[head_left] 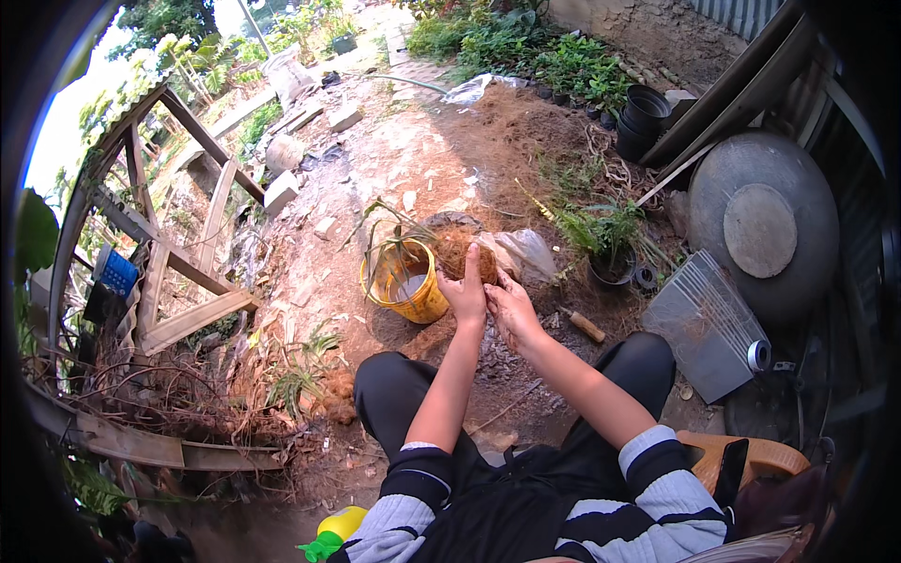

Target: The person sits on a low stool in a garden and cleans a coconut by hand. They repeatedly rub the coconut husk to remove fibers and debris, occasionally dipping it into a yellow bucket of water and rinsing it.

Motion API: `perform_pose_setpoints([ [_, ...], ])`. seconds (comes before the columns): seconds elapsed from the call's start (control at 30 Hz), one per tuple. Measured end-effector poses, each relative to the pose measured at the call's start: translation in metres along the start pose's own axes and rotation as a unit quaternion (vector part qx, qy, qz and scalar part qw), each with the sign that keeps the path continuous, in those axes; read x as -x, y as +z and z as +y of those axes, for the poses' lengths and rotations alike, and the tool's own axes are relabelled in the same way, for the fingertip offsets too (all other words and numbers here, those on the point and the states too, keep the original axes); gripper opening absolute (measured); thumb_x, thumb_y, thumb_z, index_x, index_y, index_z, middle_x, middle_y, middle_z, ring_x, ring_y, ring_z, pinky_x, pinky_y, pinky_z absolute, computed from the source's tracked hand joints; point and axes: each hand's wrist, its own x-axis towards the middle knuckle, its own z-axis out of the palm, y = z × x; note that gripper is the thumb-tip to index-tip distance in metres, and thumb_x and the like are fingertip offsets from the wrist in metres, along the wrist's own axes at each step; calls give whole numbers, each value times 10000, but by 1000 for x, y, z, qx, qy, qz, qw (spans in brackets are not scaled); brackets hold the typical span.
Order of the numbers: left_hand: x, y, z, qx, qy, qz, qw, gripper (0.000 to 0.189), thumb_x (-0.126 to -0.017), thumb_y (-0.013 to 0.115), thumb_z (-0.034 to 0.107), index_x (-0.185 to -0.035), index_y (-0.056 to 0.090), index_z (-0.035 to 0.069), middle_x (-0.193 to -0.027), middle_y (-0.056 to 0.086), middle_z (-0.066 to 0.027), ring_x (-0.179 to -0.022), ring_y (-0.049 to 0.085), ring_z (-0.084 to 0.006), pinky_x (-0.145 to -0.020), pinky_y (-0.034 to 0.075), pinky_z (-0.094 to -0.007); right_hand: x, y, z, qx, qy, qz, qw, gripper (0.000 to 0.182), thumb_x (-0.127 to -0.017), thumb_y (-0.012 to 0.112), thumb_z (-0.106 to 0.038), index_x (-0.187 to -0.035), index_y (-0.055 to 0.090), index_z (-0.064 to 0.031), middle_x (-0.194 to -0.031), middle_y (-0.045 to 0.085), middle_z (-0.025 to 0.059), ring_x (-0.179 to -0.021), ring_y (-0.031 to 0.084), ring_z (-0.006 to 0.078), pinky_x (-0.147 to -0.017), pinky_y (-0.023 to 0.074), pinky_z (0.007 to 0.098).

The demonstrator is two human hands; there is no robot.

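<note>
A brown ball of coconut-like fibre (450,248) is between my two hands, above the ground in front of my knees. My left hand (464,294) grips its near left side with the thumb raised along it. The fingers of my right hand (512,310) press against its lower right side; they look soiled. Long narrow leaves of a plant (395,236) stretch left from the ball, over a yellow plastic bucket (415,307) holding cloudy liquid. Whether the leaves are rooted in the ball is hard to see. Behind my right hand lies a clear plastic bag (524,253).
A potted fern (609,243), a wooden-handled tool (586,327) and a grey plastic panel (704,324) lie to the right. Loose fibre (517,119) covers the ground beyond. Leafy plants (310,373) grow left; a yellow-green spray bottle (334,531) is near my left sleeve.
</note>
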Motion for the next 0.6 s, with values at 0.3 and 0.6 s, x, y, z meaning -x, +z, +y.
perform_pose_setpoints([
  [0.3,-4,-6,-2,66,-85,-34,994,416,-814,634,149,-1162,462,-2,-1049,568,-94,-946,561,-165,-797,473,-294,1,8,-31,-17,10,-13,1000,527,-801,616,-22,-1264,366,7,-1121,537,98,-1005,550,168,-860,464,295],
  [0.6,-10,-15,-14,77,-154,-128,977,404,-848,580,221,-1186,478,26,-1131,564,-78,-998,557,-182,-838,461,-313,-3,0,-34,28,25,30,999,459,-778,637,-10,-1193,441,0,-1079,563,83,-944,586,173,-802,494,291],
])
